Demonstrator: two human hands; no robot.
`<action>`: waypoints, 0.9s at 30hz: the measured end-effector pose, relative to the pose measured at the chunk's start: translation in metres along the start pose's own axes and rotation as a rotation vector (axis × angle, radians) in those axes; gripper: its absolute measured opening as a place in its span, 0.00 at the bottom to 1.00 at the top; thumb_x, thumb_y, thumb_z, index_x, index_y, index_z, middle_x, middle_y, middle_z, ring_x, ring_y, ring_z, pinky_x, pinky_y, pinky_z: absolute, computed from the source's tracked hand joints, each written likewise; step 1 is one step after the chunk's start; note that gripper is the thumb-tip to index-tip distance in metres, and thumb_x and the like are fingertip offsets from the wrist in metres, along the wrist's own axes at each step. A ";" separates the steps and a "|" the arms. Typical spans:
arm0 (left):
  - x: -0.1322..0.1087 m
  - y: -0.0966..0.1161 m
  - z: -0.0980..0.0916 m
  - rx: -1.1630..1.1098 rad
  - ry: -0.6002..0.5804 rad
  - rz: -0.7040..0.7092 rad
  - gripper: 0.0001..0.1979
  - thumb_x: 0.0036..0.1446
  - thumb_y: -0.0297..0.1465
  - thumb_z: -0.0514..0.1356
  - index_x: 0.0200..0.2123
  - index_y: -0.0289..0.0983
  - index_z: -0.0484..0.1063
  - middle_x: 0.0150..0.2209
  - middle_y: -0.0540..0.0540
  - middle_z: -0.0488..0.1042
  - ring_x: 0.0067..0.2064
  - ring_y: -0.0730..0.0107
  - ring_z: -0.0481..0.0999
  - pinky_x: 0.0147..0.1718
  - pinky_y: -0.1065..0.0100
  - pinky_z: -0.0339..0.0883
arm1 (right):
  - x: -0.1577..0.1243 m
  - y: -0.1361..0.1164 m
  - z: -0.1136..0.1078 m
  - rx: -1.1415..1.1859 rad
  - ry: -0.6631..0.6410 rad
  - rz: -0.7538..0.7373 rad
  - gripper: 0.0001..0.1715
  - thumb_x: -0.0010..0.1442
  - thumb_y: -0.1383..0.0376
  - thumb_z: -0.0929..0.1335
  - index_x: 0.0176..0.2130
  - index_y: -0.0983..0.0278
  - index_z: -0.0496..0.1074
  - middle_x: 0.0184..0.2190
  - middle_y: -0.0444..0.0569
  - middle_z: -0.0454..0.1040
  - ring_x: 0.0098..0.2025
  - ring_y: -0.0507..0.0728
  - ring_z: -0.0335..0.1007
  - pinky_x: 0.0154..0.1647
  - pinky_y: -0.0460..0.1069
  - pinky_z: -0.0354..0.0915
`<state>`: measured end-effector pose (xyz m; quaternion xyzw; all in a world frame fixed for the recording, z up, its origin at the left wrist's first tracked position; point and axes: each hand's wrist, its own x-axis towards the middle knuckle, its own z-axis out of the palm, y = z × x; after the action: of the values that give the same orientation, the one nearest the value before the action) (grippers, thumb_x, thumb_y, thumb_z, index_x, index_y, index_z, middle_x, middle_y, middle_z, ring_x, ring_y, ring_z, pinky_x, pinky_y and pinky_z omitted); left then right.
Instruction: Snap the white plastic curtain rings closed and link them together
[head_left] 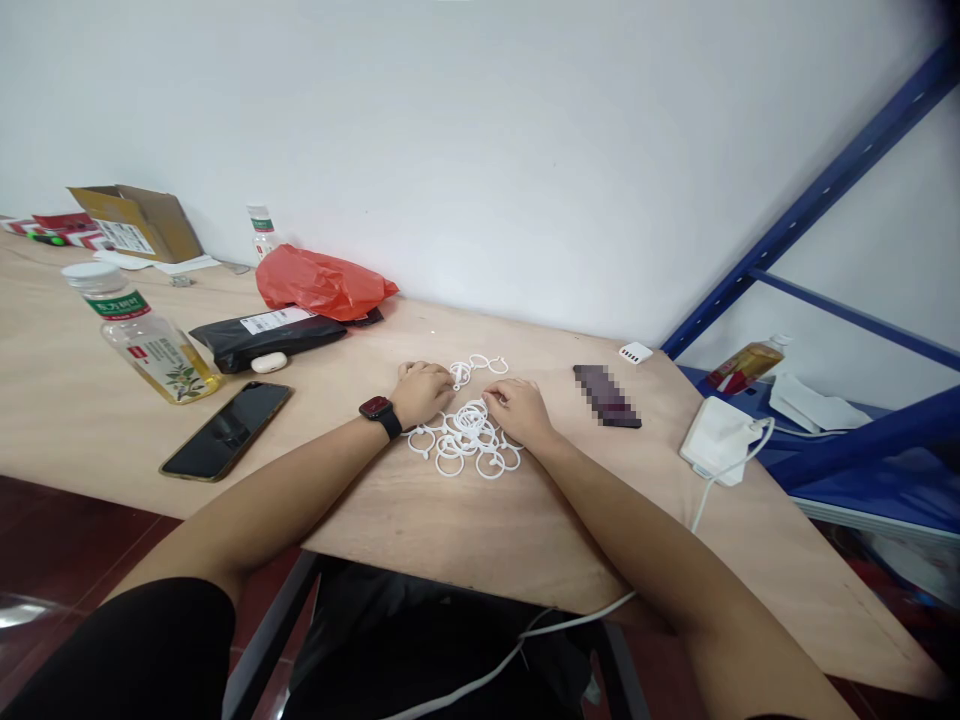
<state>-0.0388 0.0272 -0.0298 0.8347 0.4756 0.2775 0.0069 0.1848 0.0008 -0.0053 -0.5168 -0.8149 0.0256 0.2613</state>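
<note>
A loose pile of white plastic curtain rings (472,425), each with a small eyelet, lies on the table between my hands. Behind it are a few more rings (489,364), set apart from the pile. My left hand (424,393), with a black watch (381,415) on its wrist, rests palm down at the pile's left; its fingers are curled together beside a small cluster of rings, and what they hold is hidden. At the pile's right edge, my right hand (521,410) has thumb and index finger pinched on a ring at its upper side.
Left of my arms are a phone (226,432), a drink bottle (154,345), a white earbud case (268,362), a black parcel (281,338) and a red bag (319,280). On the right are a pixelated dark object (607,397), a white charger (721,440) with cable, and a blue frame (810,190).
</note>
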 end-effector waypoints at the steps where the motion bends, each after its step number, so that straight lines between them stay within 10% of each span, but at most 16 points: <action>1: 0.000 0.000 0.000 0.008 0.002 0.003 0.09 0.58 0.38 0.60 0.39 0.44 0.78 0.45 0.44 0.78 0.48 0.53 0.71 0.50 0.49 0.53 | 0.000 0.000 0.000 -0.002 0.007 -0.001 0.09 0.62 0.64 0.66 0.35 0.59 0.77 0.36 0.46 0.81 0.43 0.58 0.73 0.47 0.52 0.58; 12: 0.004 0.008 -0.009 -0.012 0.093 -0.083 0.14 0.54 0.43 0.64 0.25 0.39 0.73 0.28 0.46 0.77 0.37 0.58 0.71 0.46 0.52 0.53 | -0.001 0.001 0.003 0.013 0.017 -0.041 0.08 0.62 0.64 0.67 0.34 0.60 0.77 0.36 0.46 0.80 0.42 0.58 0.72 0.48 0.53 0.57; 16: 0.002 0.004 -0.005 0.015 0.083 -0.050 0.14 0.54 0.44 0.63 0.40 0.43 0.76 0.34 0.45 0.79 0.40 0.56 0.72 0.45 0.53 0.53 | -0.001 0.002 0.004 0.013 0.020 -0.034 0.08 0.62 0.64 0.67 0.34 0.59 0.77 0.36 0.45 0.80 0.42 0.57 0.72 0.49 0.53 0.57; 27: 0.000 0.019 -0.022 -0.083 0.174 -0.029 0.13 0.62 0.43 0.59 0.33 0.43 0.79 0.36 0.46 0.80 0.42 0.59 0.72 0.44 0.54 0.52 | -0.003 0.000 0.002 0.123 0.166 -0.086 0.10 0.63 0.61 0.67 0.43 0.60 0.76 0.39 0.48 0.80 0.45 0.59 0.72 0.54 0.55 0.57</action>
<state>-0.0346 0.0115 -0.0056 0.7993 0.4746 0.3685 0.0040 0.1849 -0.0012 -0.0081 -0.4647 -0.8086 0.0217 0.3601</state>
